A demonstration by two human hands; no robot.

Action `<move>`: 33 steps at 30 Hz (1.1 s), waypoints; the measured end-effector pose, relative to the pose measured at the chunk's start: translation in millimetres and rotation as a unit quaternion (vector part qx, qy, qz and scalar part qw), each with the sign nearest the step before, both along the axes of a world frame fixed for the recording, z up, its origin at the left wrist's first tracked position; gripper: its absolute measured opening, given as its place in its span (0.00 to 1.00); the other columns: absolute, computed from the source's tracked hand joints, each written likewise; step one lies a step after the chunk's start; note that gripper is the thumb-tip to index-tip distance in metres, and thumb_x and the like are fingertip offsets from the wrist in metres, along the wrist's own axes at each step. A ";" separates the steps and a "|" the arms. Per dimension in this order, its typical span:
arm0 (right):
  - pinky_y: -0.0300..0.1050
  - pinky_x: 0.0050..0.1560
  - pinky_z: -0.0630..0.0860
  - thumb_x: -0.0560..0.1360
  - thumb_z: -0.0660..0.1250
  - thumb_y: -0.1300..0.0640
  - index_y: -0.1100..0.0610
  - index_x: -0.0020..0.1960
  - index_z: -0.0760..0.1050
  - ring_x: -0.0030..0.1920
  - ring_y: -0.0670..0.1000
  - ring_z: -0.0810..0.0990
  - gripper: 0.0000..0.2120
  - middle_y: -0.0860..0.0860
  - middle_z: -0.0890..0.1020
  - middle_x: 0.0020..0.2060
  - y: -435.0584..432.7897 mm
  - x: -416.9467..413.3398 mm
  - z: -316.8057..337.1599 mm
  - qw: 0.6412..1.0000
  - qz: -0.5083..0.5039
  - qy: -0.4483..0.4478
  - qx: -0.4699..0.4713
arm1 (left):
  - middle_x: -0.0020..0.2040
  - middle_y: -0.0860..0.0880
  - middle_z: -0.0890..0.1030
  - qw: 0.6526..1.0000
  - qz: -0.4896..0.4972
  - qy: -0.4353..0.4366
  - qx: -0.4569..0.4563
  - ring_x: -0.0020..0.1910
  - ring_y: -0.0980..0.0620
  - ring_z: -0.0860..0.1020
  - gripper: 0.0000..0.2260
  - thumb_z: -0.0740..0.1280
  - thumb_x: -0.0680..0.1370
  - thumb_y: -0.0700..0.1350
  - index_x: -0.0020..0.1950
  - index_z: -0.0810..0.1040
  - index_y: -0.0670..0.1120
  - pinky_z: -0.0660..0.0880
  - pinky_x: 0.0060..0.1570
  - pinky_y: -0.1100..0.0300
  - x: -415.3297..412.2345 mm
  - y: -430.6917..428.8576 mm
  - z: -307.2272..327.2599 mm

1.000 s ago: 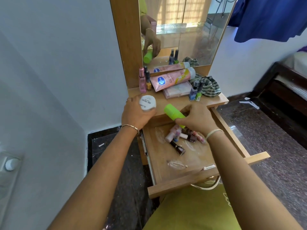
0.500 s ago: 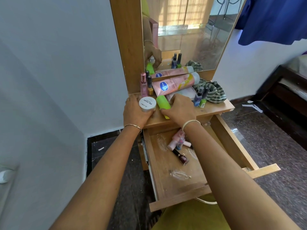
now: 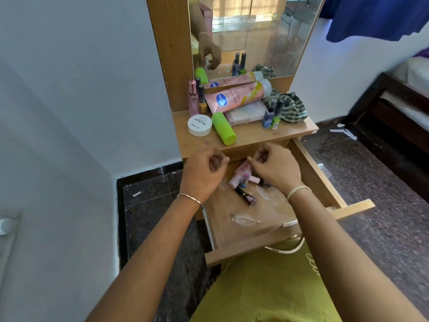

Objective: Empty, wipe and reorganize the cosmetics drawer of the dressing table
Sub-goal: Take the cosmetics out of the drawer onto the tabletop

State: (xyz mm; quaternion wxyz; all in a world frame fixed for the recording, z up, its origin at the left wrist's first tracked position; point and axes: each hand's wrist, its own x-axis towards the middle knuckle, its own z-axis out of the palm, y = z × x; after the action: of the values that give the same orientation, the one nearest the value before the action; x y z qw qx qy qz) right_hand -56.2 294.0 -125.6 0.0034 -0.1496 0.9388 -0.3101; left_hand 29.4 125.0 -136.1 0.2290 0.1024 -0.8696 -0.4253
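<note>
Several cosmetics are already out on the dressing table (image 3: pixel 255 134), so by my reading you are well into the emptying step. Wiping and reorganizing are not yet begun.

From your head camera, the drawer (image 3: pixel 232 254) stands pulled out toward you. A small cluster of bottles remains at its back, among them a pink bottle (image 3: pixel 238 175) and a dark nail polish (image 3: pixel 246 197) lying on its side. The drawer floor looks streaked under a clear liner, so it will want a wipe once these are out.

Your left hand (image 3: pixel 204 174) hovers over the drawer's back left corner, fingers loosely curled with nothing visible in them. Your right hand (image 3: pixel 277 170) sits over the cluster with fingers bent down; I cannot tell whether they pinch a bottle.

On top, a white jar (image 3: pixel 199 125) sits just beside a green tube (image 3: pixel 224 129) lying flat. The jar's lid reads "NAIL POLISH" next to a brand word too small to make out. The pink tube (image 3: pixel 236 97) behind them, below the mirror (image 3: pixel 255 36), bears a round blue logo and slanted lettering I cannot read. A striped cloth (image 3: pixel 291 105) lies at the right, likely your wiper.
</note>
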 end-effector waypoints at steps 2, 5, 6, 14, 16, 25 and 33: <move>0.44 0.38 0.75 0.70 0.69 0.50 0.50 0.38 0.76 0.41 0.51 0.80 0.05 0.47 0.81 0.36 11.4 8.3 -14.8 0.997 0.018 -0.033 0.065 | 0.36 0.53 0.81 0.999 -0.030 -0.038 -0.014 0.33 0.58 0.76 0.02 0.70 0.72 0.45 0.43 0.82 0.48 0.76 0.36 0.61 5.5 11.7 -11.1; 0.49 0.44 0.79 0.72 0.67 0.50 0.53 0.43 0.80 0.45 0.55 0.82 0.08 0.52 0.84 0.41 13.6 19.8 -34.5 0.982 0.059 -0.067 0.168 | 0.44 0.48 0.82 0.983 -0.074 -0.135 -0.103 0.43 0.50 0.79 0.07 0.68 0.74 0.47 0.48 0.82 0.46 0.77 0.45 0.54 0.3 22.8 -25.9; 0.49 0.44 0.79 0.72 0.67 0.50 0.54 0.44 0.80 0.45 0.57 0.82 0.09 0.54 0.83 0.41 12.0 22.9 -40.0 0.978 0.069 -0.065 0.185 | 0.47 0.45 0.82 0.971 -0.082 -0.174 -0.142 0.47 0.46 0.79 0.09 0.66 0.75 0.48 0.49 0.81 0.45 0.76 0.47 0.52 -3.8 26.2 -29.5; 0.45 0.39 0.72 0.77 0.59 0.50 0.56 0.49 0.78 0.44 0.59 0.81 0.13 0.56 0.82 0.43 2.0 26.7 -53.8 0.975 0.106 -0.022 0.196 | 0.48 0.42 0.81 0.919 -0.024 -0.278 -0.279 0.48 0.40 0.80 0.12 0.65 0.74 0.52 0.48 0.79 0.45 0.75 0.42 0.53 -30.8 38.6 -48.9; 0.47 0.41 0.76 0.76 0.62 0.53 0.57 0.51 0.77 0.46 0.58 0.81 0.10 0.56 0.82 0.46 1.2 25.9 -55.6 0.970 0.115 -0.028 0.211 | 0.48 0.41 0.82 0.920 -0.017 -0.285 -0.268 0.48 0.39 0.80 0.12 0.65 0.74 0.52 0.48 0.80 0.45 0.75 0.41 0.54 -34.9 40.9 -50.8; 0.46 0.41 0.75 0.71 0.66 0.57 0.53 0.49 0.72 0.47 0.56 0.81 0.08 0.53 0.82 0.46 5.1 30.1 -56.8 0.967 0.132 -0.044 0.213 | 0.45 0.42 0.80 0.946 0.001 -0.234 -0.226 0.44 0.42 0.79 0.14 0.68 0.70 0.54 0.45 0.78 0.44 0.72 0.40 0.54 -29.0 39.7 -43.4; 0.38 0.29 0.66 0.67 0.70 0.51 0.48 0.34 0.69 0.33 0.43 0.76 0.09 0.43 0.77 0.29 17.9 38.7 -41.3 0.982 0.096 -0.121 0.112 | 0.45 0.48 0.82 0.984 0.061 -0.141 -0.091 0.44 0.50 0.78 0.14 0.70 0.68 0.53 0.50 0.81 0.47 0.74 0.42 0.58 -4.1 23.0 -15.9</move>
State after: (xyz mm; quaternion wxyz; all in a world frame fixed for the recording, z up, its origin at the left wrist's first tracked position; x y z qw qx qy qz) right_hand -17.6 311.9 -167.0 0.1635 -0.1995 0.9415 -0.2171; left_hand 25.4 148.0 -152.0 0.1381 0.1932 -0.9202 -0.3111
